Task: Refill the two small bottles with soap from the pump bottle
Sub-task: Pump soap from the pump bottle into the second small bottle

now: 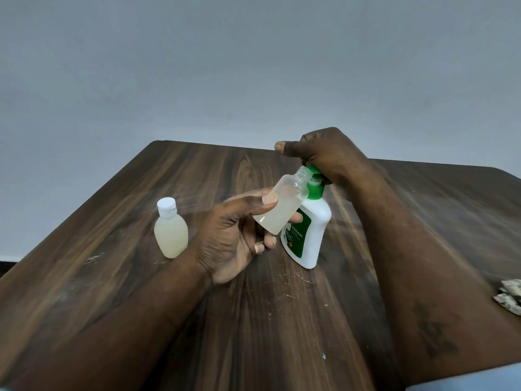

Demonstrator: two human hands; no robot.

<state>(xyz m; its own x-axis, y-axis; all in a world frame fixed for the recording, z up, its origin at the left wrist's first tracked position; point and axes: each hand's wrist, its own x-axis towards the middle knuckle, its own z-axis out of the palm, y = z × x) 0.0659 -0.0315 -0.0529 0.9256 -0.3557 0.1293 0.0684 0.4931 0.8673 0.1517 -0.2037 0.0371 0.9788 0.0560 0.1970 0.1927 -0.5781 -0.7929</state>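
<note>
- Left hand (234, 235) clamps the tilted uncapped bottle (282, 207), its mouth at the pump bottle (313, 238) nozzle.
- Right hand (329, 156) rests atop the pump; fingers hidden, grip cannot be told.

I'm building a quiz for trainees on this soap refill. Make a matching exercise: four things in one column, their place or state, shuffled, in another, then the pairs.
1. capped bottle
2. open bottle
3. pump bottle
4. right hand

A. atop the pump bottle
B. upright on the table, left of both hands
C. tilted, held by the left hand
D. white with a green label

Pairs: 1-B, 2-C, 3-D, 4-A.
</note>
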